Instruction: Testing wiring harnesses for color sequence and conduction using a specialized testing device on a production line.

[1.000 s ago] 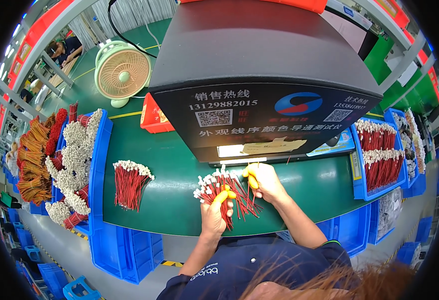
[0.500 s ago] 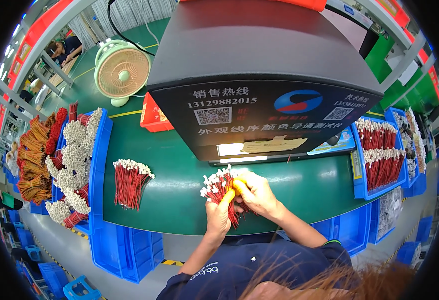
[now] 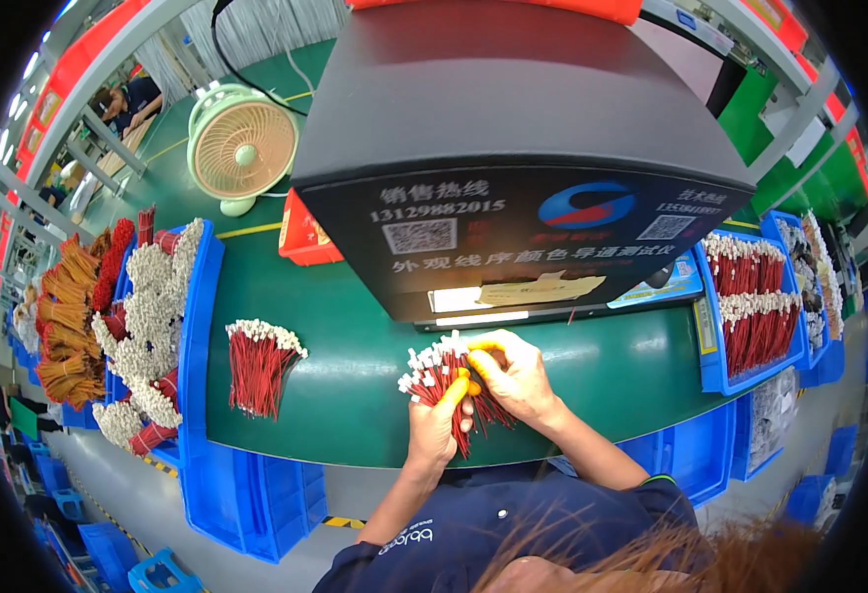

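Observation:
A bundle of red wires with white connectors (image 3: pixel 434 368) is gripped in my left hand (image 3: pixel 437 425), its connector ends fanned out upward and the loose wire ends hanging below. Yellow covers show on some of my fingertips. Against the right side of that bundle, my right hand (image 3: pixel 515 381) is closed with thumb and fingers pinched at the wires; part of the bundle's wires hang beneath it. Exactly what lies between those fingertips is partly hidden. To the left, a second pile of red wires with white connectors (image 3: pixel 260 371) lies on the green table (image 3: pixel 355 395).
A large black box-shaped machine (image 3: pixel 523 128) with a lit opening overhangs the table ahead. Blue bins of wire bundles stand at left (image 3: pixel 194 366) and right (image 3: pixel 712 346). Behind are a green fan (image 3: pixel 243 153) and a red box (image 3: pixel 305 235). Another person (image 3: pixel 135 102) works far left.
My right-hand fingers have shifted slightly at the bundle, and the thumb now sits a little farther from the left thumb. The left hand still grips the bundle.

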{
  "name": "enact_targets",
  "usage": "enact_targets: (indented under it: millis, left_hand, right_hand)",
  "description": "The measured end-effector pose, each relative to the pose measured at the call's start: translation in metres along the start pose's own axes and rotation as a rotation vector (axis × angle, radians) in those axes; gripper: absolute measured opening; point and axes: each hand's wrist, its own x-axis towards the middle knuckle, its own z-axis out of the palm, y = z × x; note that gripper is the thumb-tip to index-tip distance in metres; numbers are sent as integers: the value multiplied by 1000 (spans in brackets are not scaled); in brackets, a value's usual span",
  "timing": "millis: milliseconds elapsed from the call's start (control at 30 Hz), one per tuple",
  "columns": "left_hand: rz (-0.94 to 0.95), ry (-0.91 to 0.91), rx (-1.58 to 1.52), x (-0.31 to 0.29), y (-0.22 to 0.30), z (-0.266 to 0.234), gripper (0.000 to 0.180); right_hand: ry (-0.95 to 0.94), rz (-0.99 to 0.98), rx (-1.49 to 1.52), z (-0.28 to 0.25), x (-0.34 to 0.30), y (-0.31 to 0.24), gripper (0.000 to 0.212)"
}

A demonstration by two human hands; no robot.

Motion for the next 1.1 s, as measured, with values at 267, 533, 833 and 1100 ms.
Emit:
enact_targets:
  millis: [267,533,833,1100]
  left_hand:
    - [-36,-81,-17,-8,-5,-12,20]
    - [620,2,-17,-35,37,26,19]
    - [692,63,450,-13,-27,21,17]
    - [326,-43,245,-20,-8,22,9]
  right_hand:
    - [-144,-125,-57,0,-3,-9,17]
    - [-336,600,1315,32,-24,16,42]
    - [-59,103,1336,46,-35,14,32]
    - [-44,-52,189,-10,-26,-20,24]
